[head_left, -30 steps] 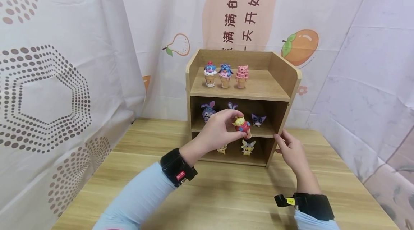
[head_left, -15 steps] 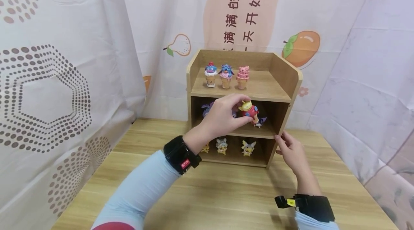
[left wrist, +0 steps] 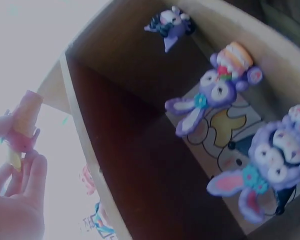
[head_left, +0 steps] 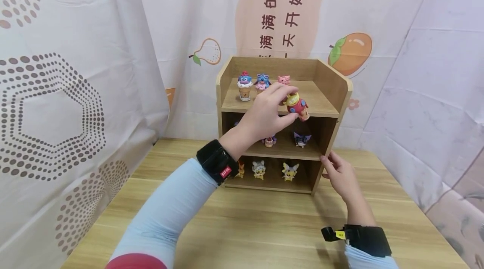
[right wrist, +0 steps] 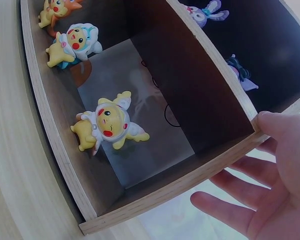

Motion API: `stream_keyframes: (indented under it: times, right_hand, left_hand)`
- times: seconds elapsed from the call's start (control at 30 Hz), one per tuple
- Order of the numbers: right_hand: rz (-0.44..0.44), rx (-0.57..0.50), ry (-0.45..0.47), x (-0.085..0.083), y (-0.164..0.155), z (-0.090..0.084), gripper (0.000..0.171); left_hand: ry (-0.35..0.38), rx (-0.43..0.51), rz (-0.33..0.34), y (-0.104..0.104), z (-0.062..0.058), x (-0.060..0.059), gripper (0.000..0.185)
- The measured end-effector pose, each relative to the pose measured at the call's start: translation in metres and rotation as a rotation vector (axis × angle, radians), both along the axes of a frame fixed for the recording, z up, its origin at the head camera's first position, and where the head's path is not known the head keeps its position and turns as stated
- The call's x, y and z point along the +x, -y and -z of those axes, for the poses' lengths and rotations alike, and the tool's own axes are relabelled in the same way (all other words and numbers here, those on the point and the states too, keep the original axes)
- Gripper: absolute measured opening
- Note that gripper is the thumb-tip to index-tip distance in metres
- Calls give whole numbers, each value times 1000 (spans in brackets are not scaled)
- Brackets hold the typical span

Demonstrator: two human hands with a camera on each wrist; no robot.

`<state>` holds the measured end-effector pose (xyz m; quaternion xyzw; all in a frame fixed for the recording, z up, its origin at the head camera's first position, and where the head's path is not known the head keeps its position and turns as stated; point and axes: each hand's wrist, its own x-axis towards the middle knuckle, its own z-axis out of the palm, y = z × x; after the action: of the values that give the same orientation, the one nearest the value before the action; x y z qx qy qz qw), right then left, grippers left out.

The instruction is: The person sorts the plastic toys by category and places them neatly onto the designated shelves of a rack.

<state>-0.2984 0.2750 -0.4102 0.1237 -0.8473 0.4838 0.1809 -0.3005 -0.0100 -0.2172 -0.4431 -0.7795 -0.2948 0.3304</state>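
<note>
Between the left hand's (head_left: pixel 264 111) thumb and fingers is a small red-and-yellow figurine (head_left: pixel 297 107) with an ice-cream cone base, tilted in the air before the top shelf's front edge. In the left wrist view the cone (left wrist: pixel 27 112) points upward. The right hand (head_left: pixel 340 176) touches the right side panel of the wooden shelf unit (head_left: pixel 334 88); its thumb rests on the front edge, and in the right wrist view the other fingers lie fairly straight along the panel's outside. On the top shelf stand a blue cone figurine (head_left: pixel 245 86), another blue one (head_left: pixel 262 80) and a pink one (head_left: pixel 283 80), the last two partly hidden.
Purple rabbit figurines (left wrist: pixel 220 92) and a dark purple figurine (head_left: pixel 301 139) occupy the middle shelf. Yellow figurines (right wrist: pixel 110 122) stand on the bottom shelf. The unit sits on a wood-grain table (head_left: pixel 242 227), with a printed curtain (head_left: pixel 200 101) behind.
The left hand has raised the red-and-yellow figurine from in front of the middle shelf to the top shelf's edge, moving slightly right. The right hand stays at the side panel.
</note>
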Motion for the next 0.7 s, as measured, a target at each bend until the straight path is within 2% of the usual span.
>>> stream_keyframes:
  times: [0.2, 0.47, 0.6, 0.7]
  right_hand:
    - [4, -8, -2, -2, 0, 1, 50]
    - [7, -15, 12, -1, 1, 1, 52]
    - [11, -12, 15, 0, 1, 0, 52]
    - [15, -7, 18, 0, 0, 1, 52]
  left_hand:
    - [-44, -95, -99, -7, -19, -6, 45]
    - [-80, -225, -146, -20, -44, -18, 47]
    - [-78, -340, -224, -25, -55, -24, 49]
    - [-152, -419, -292, -28, -60, -29, 42]
